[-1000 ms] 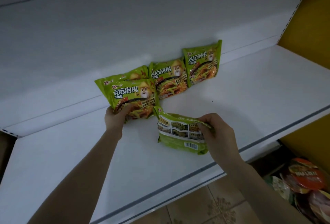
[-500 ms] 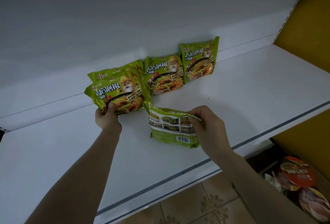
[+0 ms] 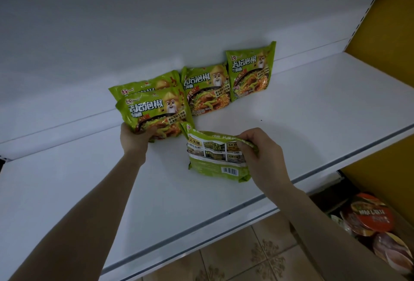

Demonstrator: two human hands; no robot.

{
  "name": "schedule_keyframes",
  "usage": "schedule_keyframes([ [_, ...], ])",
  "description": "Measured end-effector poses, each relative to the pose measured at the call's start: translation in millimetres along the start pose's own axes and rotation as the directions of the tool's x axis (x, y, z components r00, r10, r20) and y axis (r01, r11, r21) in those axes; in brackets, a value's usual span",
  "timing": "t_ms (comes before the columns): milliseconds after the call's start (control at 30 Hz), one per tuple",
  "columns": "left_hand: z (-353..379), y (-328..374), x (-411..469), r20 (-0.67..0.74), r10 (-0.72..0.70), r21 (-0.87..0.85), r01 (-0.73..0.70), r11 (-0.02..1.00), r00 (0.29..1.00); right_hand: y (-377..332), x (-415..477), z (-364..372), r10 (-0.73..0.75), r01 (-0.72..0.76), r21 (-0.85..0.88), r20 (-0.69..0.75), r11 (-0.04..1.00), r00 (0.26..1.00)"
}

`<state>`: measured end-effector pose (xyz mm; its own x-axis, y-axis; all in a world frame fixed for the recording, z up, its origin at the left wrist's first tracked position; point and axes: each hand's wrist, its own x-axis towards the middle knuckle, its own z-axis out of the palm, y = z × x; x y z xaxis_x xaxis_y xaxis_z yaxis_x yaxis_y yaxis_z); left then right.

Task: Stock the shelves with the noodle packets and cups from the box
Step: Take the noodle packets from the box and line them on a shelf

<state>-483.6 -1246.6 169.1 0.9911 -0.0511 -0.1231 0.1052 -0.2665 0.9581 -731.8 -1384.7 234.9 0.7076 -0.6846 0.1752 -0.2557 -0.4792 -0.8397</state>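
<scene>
shelf [image 3: 291,106]: white; yellow wall [image 3: 385,12] right; tiled floor [image 3: 235,256] below
back row [image 3: 206,90]: three green packets upright against the rear panel
left packet [image 3: 152,110]: upright before the row; left hand [image 3: 134,137] grips its bottom edge
right packet [image 3: 215,157]: barcode side up on shelf; right hand [image 3: 262,155] pinches its top seam
cups [image 3: 367,213]: lower right, below shelf

Green noodle packets [image 3: 207,90] stand on white shelf [image 3: 313,119].
</scene>
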Motion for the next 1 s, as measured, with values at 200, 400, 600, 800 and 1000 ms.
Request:
schedule_keyframes([
  [200, 4.8, -6.2, 2.9, -0.019, -0.042, 0.048, 0.043, 0.998, 0.999, -1.8, 4.4, 3.2, -0.001, 0.001, -0.003, 0.003, 1.000, 1.000],
  [400, 5.0, -4.5, -0.7, 0.017, -0.055, 0.113, 0.052, 0.992, 0.998, -2.7, 5.6, 4.2, -0.007, 0.007, 0.011, 0.000, 1.000, 1.000],
  [600, -0.2, 3.2, -24.4, -0.056, -0.033, 0.175, 0.043, 0.984, 0.998, -2.7, 5.3, 2.2, -0.028, 0.028, 0.010, -0.012, 1.000, 1.000],
  [800, -4.4, 30.6, -96.8, 0.101, -0.052, 0.128, 0.039, 0.991, 0.994, -9.1, 6.8, -15.7, -0.053, 0.054, 0.037, -0.047, 0.998, 0.998],
  [1000, 4.5, 73.1, -130.3, 0.625, -0.493, 0.006, 0.628, 0.778, 0.605, -14.7, 9.3, -49.7, -0.237, 0.216, 0.168, 0.115, 0.962, 0.965],
])
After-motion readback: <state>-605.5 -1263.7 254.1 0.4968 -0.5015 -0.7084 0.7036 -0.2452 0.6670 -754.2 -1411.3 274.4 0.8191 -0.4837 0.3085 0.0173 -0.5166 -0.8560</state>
